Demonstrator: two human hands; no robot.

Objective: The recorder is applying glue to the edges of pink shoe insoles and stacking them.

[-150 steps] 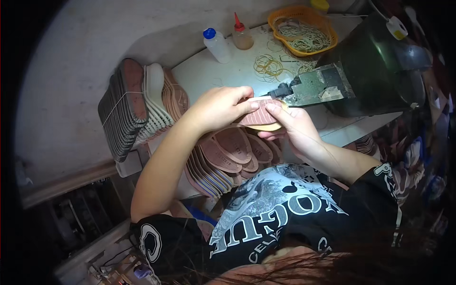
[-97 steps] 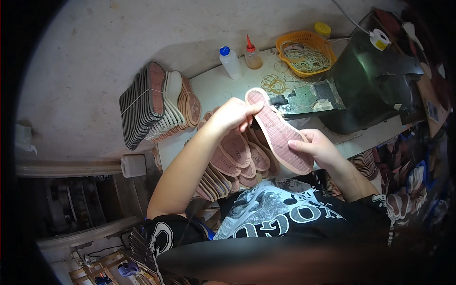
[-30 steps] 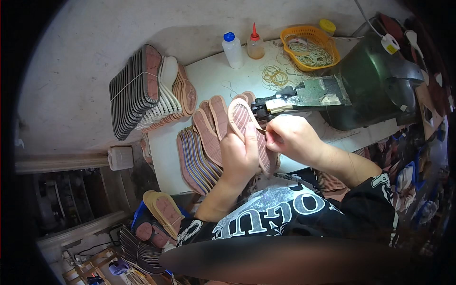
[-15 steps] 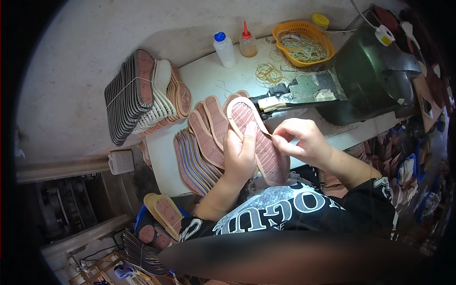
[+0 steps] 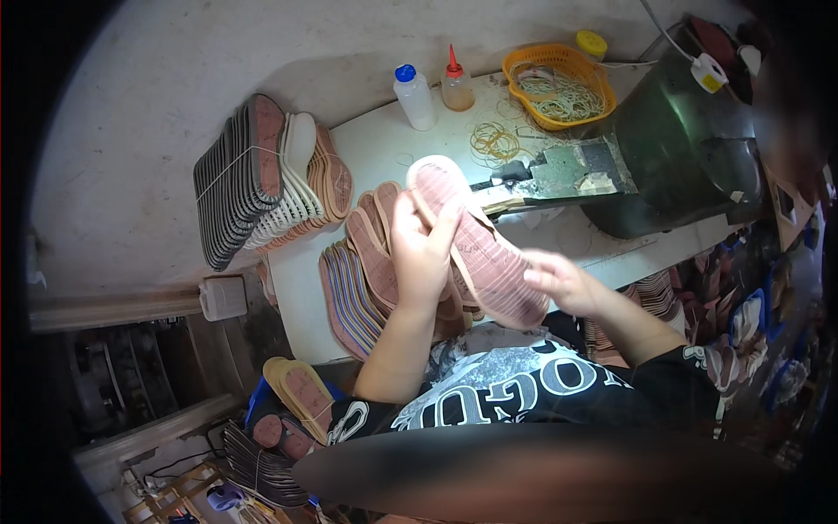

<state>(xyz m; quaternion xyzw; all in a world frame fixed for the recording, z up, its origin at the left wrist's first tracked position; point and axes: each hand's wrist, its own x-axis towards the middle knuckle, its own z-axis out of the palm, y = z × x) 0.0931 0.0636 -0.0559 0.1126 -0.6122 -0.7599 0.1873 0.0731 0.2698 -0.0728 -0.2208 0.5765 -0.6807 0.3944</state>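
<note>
The fingers (image 5: 434,229) of the left hand (image 5: 419,253) are wrapping around the upper part of a pink shoe sole (image 5: 478,249), thumb on one side and the rest spread across its patterned face, so they are clamping it by the toe end. The right hand (image 5: 559,281) is hovering at the sole's heel end, its fingers loosely curled and slightly apart; whether they are actually touching the rim there is hard to tell. Compared with half a second ago, when the right hand was pinching at the sole's edge near its middle, it is now sliding down and away toward the heel, and the left hand is lifting the sole a little higher and turning it more lengthwise; I judge this as the check or trimming of the rim coming to its end on this piece. The sole is hanging above the front edge of the white tabletop (image 5: 384,140), over the fanned stack of soles (image 5: 358,279) lying by the table's left front corner, well apart from the bundled soles (image 5: 262,175) at the left edge and from the orange basket (image 5: 559,65) at the far right corner.
</note>
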